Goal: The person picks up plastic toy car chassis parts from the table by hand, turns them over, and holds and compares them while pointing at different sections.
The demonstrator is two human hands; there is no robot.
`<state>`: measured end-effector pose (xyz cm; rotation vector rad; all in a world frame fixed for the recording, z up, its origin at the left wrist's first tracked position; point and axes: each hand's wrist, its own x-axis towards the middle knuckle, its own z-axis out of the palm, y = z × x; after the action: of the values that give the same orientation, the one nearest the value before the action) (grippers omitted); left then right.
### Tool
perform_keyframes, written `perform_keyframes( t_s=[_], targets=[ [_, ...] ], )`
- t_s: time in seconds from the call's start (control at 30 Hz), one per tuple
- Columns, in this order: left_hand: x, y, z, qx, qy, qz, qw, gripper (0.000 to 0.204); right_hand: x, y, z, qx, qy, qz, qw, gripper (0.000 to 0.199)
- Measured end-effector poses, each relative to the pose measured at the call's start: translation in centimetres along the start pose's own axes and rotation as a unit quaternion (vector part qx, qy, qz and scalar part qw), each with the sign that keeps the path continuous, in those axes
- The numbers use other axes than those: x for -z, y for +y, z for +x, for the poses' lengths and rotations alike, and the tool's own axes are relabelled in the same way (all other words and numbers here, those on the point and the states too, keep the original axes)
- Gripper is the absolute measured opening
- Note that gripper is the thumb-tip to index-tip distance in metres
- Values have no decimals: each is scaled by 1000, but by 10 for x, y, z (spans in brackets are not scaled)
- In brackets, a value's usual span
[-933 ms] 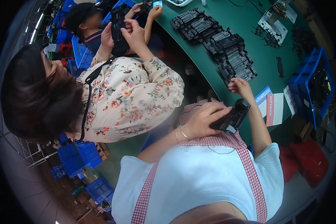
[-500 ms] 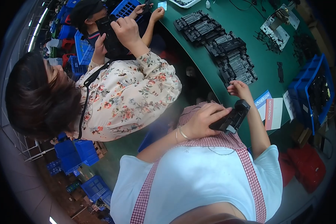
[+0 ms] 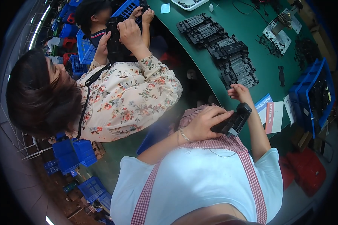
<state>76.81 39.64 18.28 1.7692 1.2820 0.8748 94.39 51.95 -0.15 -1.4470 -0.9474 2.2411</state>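
My left hand [image 3: 205, 123] grips a long black plastic part [image 3: 236, 120] in front of my apron, its fingers lying over the part's left end. Beyond that part, at the near end of the row on the table, is my right hand [image 3: 239, 92]. Its thumb and fingertips are pinched together; whether something small is between them I cannot make out. Several similar black plastic parts [image 3: 234, 62] lie close together in a row running away to the far left on the green table [image 3: 266, 77].
Two notebooks [image 3: 274, 116] lie right of my right forearm. A blue crate [image 3: 306, 90] of black parts stands at the table's right edge. A metal fixture [image 3: 278, 37] is farther back. Close on my left, a person in a floral blouse [image 3: 131, 95] handles a black part; another person sits beyond.
The farthest person's hands have come closer together around a black part. My left hand keeps its grip, and my right hand stays by the row with its fingertips slightly shifted.
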Motion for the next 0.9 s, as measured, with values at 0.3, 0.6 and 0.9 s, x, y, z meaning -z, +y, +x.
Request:
perform_keyframes(
  t_s=[0.3, 0.6, 0.9],
  targets=[
    [0, 6, -4, -10, -1, -4, 1000, 72, -2, 4, -9, 11, -3, 12, 1000, 23],
    [-5, 9, -11, -18, 4, 5, 1000, 72, -3, 8, -14, 8, -6, 16, 1000, 24],
    [-2, 10, -13, -21, 0, 7, 1000, 74, -5, 10, -12, 9, -7, 18, 1000, 24]
  ],
)
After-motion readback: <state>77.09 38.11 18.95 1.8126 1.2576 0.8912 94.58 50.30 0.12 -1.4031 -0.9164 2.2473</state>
